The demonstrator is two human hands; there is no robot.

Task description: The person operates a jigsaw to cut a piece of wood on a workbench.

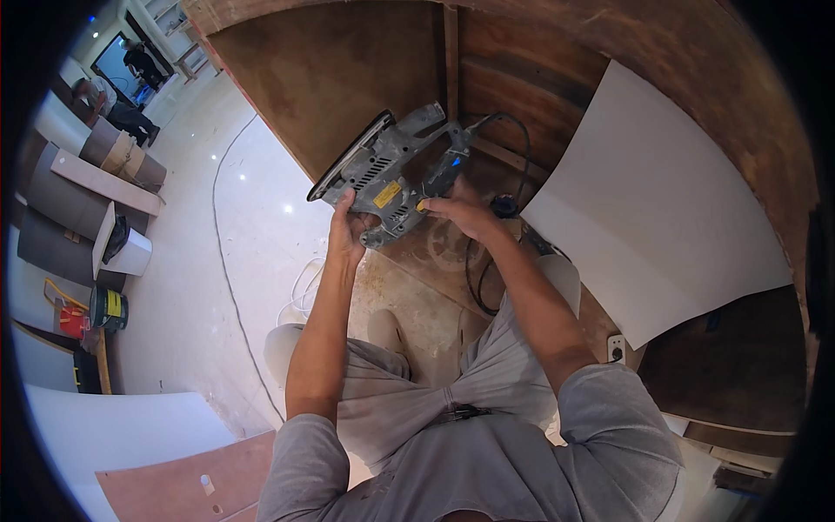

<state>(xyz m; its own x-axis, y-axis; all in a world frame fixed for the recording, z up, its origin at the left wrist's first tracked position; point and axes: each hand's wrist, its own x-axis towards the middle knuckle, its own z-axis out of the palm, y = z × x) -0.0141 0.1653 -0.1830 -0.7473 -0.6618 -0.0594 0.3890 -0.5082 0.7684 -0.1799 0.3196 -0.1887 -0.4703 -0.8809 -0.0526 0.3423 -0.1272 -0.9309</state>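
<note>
I hold a dusty grey corded power sander (383, 187) tilted on its side, its flat dark-edged base turned toward the upper left. My left hand (348, 233) is closed round the sander's near end, with the thumb against its body. My right hand (463, 209) grips the dark handle on the right, with a finger beside a yellow button. A black power cord (525, 143) loops away from the handle end. Behind the tool stands a brown wooden panel (339, 78). Parts of my fingers are hidden behind the sander.
A large white sheet (661, 200) leans inside the wooden frame at right. A socket block (616, 348) lies near my right elbow. Cables cross the pale floor (187, 287). Buckets (109, 306) and rolls (74, 191) line the left side. Two people are far off at upper left.
</note>
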